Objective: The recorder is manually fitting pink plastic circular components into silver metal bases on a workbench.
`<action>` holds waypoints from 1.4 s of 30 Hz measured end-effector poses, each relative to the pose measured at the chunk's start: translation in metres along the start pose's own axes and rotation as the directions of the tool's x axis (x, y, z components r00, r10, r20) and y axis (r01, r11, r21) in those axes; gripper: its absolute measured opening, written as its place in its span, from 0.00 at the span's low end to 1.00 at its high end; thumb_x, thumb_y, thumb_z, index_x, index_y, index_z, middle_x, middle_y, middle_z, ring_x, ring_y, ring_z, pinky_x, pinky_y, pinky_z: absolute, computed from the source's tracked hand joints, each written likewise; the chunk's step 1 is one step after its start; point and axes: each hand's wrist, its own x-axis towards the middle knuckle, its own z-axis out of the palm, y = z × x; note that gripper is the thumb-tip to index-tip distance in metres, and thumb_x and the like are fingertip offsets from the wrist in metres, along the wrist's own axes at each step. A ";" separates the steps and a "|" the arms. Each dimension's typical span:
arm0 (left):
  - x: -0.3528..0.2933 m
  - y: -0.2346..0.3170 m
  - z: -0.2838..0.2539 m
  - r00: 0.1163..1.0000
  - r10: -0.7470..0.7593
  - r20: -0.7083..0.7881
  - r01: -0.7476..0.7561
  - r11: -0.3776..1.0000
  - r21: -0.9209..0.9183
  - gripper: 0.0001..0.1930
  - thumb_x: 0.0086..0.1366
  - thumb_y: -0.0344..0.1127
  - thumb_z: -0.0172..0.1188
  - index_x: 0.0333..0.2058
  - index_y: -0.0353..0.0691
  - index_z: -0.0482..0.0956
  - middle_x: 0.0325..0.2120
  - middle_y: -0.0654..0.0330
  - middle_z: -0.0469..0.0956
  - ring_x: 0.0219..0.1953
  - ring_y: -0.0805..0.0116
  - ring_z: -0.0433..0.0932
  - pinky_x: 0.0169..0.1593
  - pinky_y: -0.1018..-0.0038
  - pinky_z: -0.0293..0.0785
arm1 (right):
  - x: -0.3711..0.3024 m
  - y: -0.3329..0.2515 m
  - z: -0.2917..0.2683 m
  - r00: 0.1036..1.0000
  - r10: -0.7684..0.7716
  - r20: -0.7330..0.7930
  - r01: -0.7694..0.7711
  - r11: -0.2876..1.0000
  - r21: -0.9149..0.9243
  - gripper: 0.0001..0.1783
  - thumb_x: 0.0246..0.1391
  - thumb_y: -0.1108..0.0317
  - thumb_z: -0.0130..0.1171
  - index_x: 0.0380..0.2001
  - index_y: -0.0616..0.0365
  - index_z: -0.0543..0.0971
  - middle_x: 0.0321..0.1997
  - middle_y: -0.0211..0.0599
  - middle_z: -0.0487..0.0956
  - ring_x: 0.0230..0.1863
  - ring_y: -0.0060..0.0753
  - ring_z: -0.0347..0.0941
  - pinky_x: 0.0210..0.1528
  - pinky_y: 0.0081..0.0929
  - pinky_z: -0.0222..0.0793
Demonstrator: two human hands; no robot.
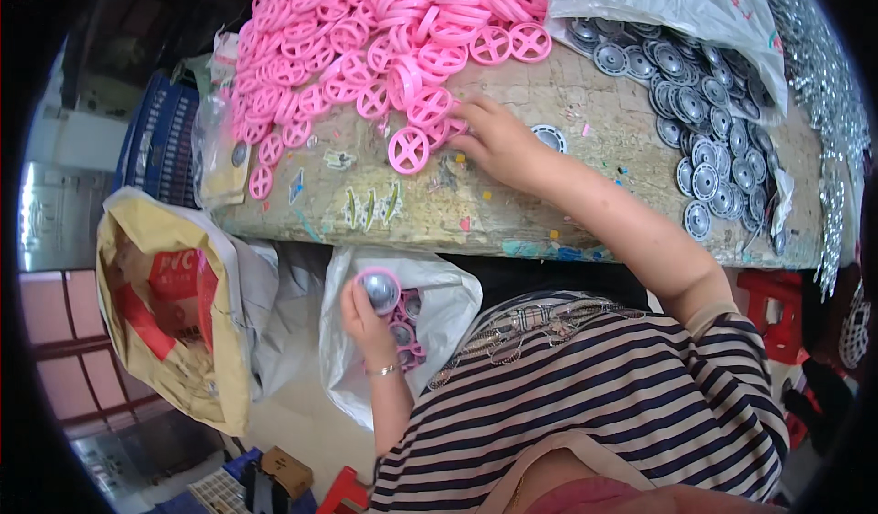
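Note:
My left hand (pixel 365 320), over the mouth of a white sack (pixel 343 349), holds a pink wheel with a shiny silver disc (pixel 380 292) set in it. More pink and silver wheels (pixel 405 336) lie inside that sack. On the worktable, my right hand (pixel 498 144) has its fingers around a pink spoked wheel (pixel 454 127) at the near edge of a large heap of pink wheels (pixel 366 38). Another pink wheel (pixel 409 150) lies flat just left of those fingers. Partly hidden beside my right wrist is a single grey disc (pixel 550 135).
Grey discs (pixel 704 180) spill from a white plastic bag (pixel 668 6) at the table's right, near silver tinsel (pixel 828 102). Left of the white sack stands an open paper sack (pixel 233 358). Scraps and leaf-like stickers (pixel 373 205) dot the worn worktable (pixel 512 208). Red stools flank me.

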 end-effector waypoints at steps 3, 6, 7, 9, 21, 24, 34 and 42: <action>-0.001 -0.026 -0.049 0.961 -0.171 0.217 0.065 0.904 0.424 0.15 0.70 0.39 0.46 0.36 0.32 0.76 0.30 0.61 0.76 0.30 0.75 0.73 0.37 0.79 0.70 | 0.030 0.001 0.015 0.998 -0.059 0.011 0.060 0.963 -0.263 0.21 0.49 0.62 0.61 0.45 0.59 0.72 0.48 0.48 0.70 0.49 0.50 0.68 0.51 0.39 0.65; -0.007 -0.031 -0.048 0.965 -0.205 0.164 0.038 0.726 0.686 0.14 0.68 0.38 0.50 0.38 0.32 0.78 0.32 0.55 0.77 0.32 0.66 0.77 0.37 0.70 0.72 | 0.041 0.012 0.020 0.999 -0.030 0.034 0.038 0.955 -0.293 0.16 0.52 0.60 0.60 0.39 0.60 0.72 0.43 0.48 0.73 0.45 0.53 0.69 0.49 0.41 0.66; -0.004 -0.037 -0.044 0.984 -0.084 0.154 -0.014 0.838 0.545 0.12 0.67 0.36 0.51 0.38 0.32 0.78 0.34 0.54 0.78 0.32 0.65 0.77 0.37 0.71 0.73 | 0.046 0.014 0.018 0.999 -0.035 0.041 0.045 0.956 -0.291 0.16 0.52 0.60 0.60 0.39 0.60 0.72 0.43 0.48 0.73 0.45 0.53 0.69 0.49 0.41 0.66; 0.000 -0.035 -0.027 0.993 0.025 0.120 -0.069 0.922 0.381 0.11 0.66 0.33 0.52 0.39 0.32 0.78 0.35 0.54 0.78 0.31 0.65 0.78 0.36 0.72 0.73 | 0.050 0.021 0.004 0.981 0.191 0.029 -0.172 0.931 -0.321 0.15 0.56 0.57 0.56 0.35 0.60 0.72 0.34 0.44 0.76 0.38 0.44 0.73 0.43 0.37 0.69; 0.009 0.064 0.140 0.781 -0.037 0.624 0.428 0.760 -0.490 0.17 0.67 0.25 0.49 0.54 0.31 0.64 0.45 0.52 0.74 0.40 0.64 0.79 0.37 0.73 0.81 | -0.052 -0.050 -0.061 0.794 0.424 0.436 -0.543 0.817 0.194 0.15 0.61 0.60 0.52 0.40 0.63 0.74 0.31 0.35 0.76 0.34 0.26 0.72 0.38 0.25 0.67; 0.016 0.064 0.143 0.720 -0.123 0.683 0.499 0.775 -0.387 0.17 0.67 0.27 0.49 0.53 0.31 0.64 0.44 0.54 0.74 0.41 0.64 0.79 0.38 0.72 0.82 | -0.063 -0.001 -0.071 0.909 0.403 0.107 -0.408 0.913 0.026 0.19 0.55 0.61 0.58 0.44 0.64 0.74 0.38 0.43 0.75 0.42 0.36 0.71 0.46 0.29 0.67; 0.017 0.054 0.150 0.677 -0.154 0.720 0.600 0.683 -0.417 0.16 0.68 0.28 0.48 0.54 0.33 0.64 0.46 0.53 0.74 0.45 0.65 0.78 0.47 0.71 0.78 | -0.053 0.025 -0.071 0.973 0.213 -0.087 -0.229 0.914 -0.334 0.18 0.54 0.65 0.56 0.47 0.61 0.74 0.39 0.46 0.77 0.42 0.49 0.72 0.47 0.38 0.69; 0.012 0.055 0.149 0.669 -0.080 0.739 0.554 0.717 -0.423 0.23 0.67 0.25 0.48 0.61 0.36 0.59 0.51 0.57 0.71 0.49 0.68 0.74 0.49 0.72 0.77 | -0.067 -0.025 -0.038 0.978 0.205 0.041 -0.204 0.979 -0.015 0.20 0.50 0.70 0.62 0.48 0.58 0.77 0.34 0.38 0.76 0.41 0.23 0.71 0.38 0.22 0.68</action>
